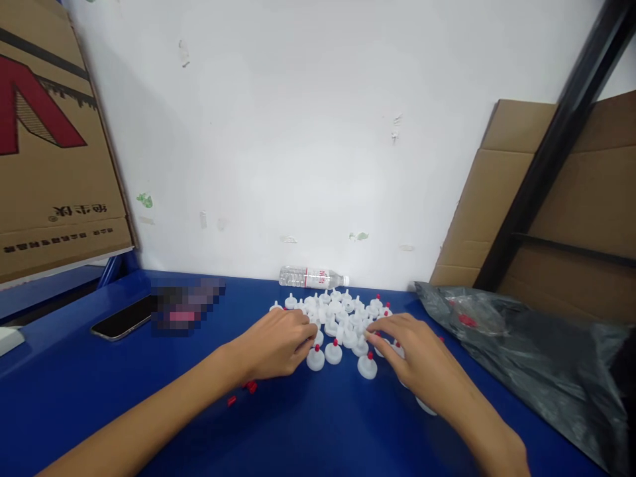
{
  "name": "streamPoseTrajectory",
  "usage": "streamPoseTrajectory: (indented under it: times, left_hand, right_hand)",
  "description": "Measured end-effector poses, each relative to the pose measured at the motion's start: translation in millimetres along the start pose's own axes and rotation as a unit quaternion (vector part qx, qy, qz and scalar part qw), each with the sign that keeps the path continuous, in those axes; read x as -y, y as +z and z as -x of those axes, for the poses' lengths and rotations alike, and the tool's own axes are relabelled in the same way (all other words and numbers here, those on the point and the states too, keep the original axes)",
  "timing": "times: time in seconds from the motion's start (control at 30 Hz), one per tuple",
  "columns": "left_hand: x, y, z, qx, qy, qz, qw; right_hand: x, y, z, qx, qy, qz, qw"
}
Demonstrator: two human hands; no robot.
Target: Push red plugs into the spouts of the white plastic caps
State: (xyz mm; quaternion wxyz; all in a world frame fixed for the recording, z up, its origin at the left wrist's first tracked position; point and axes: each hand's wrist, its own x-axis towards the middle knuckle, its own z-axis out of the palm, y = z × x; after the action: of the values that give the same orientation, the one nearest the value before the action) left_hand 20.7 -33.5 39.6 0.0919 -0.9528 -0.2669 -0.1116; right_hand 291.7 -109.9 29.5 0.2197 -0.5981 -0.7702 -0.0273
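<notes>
Many small white nozzle caps (pixel 332 324) lie in a heap on the blue tabletop (pixel 298 424), some topped with red tips. My left hand (pixel 283 341) is at the heap's left side, fingers curled together; what they hold, if anything, is hidden. On the right side, the thumb and forefinger of my right hand (pixel 410 344) pinch at the spout of a white nozzle cap (pixel 360 347). Between my hands stand red-tipped caps (pixel 315 359), and another red-tipped cap (pixel 368 366) sits nearer to me. Loose red tips (pixel 251 386) lie below my left wrist.
A clear plastic bottle (pixel 313 277) lies against the white wall (pixel 308 132). To the left are a phone (pixel 124 319) and a large cardboard box (pixel 54 172). Dark plastic sheeting (pixel 527 358) covers the table's right side, with a clear bag (pixel 477 317) holding red pieces on it.
</notes>
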Motion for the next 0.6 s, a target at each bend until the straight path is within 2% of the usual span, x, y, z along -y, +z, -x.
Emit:
streamPoseTrajectory:
  times: [0.13,0.3,0.6]
  left_hand:
    - [7,-3.4,0,0.016,-0.008,0.003,1.000]
    - [12,-4.9,1,0.031,-0.018,0.012,0.999]
    - [12,-2.4,4,0.065,-0.029,0.037,0.997]
  right_hand:
    - [2,11,3,0.017,-0.020,-0.004,1.000]
    - [2,23,7,0.029,-0.007,0.004,1.000]
    - [-2,24,7,0.049,0.001,0.001,0.999]
